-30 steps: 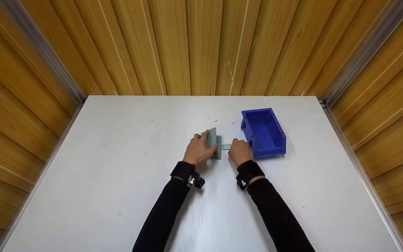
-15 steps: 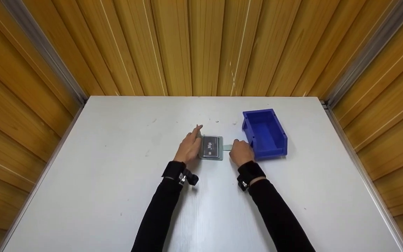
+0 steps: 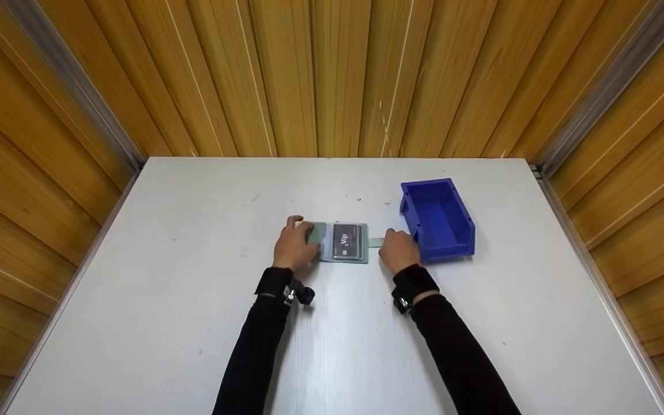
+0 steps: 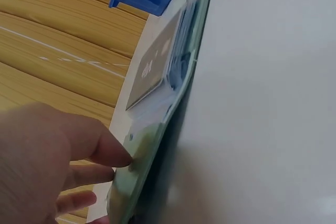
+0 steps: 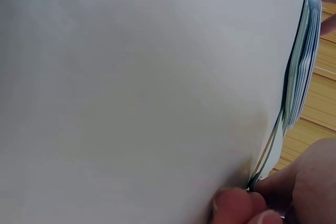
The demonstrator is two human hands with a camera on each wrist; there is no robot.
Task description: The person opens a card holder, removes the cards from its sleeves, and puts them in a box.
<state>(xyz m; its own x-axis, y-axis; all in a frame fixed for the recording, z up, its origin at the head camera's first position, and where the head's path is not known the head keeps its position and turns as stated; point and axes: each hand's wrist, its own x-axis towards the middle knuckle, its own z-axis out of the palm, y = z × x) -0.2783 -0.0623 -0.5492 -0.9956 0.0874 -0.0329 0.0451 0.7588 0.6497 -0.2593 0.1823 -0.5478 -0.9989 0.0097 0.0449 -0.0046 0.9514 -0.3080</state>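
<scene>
A pale green card holder [image 3: 319, 231] lies opened out on the table, with a dark card marked "Vip" [image 3: 346, 241] in its clear sleeves. My left hand [image 3: 294, 246] grips the cover's left end; in the left wrist view the thumb [image 4: 113, 150] lies on the cover's inner face and some fingers reach its edge. My right hand [image 3: 399, 252] pinches the narrow strap [image 3: 375, 242] at the right side. From the right wrist, the layered sleeves [image 5: 304, 66] show edge-on, and the strap's end disappears between the fingers.
A blue plastic bin [image 3: 438, 216] stands just beyond and right of my right hand, very near it. The white tabletop [image 3: 136, 300] meets wood-patterned walls [image 3: 332, 75] at the back and sides.
My left hand has moved left, swinging the cover from upright over to the left, so the Vip card now shows. The right hand has stayed at the strap.
</scene>
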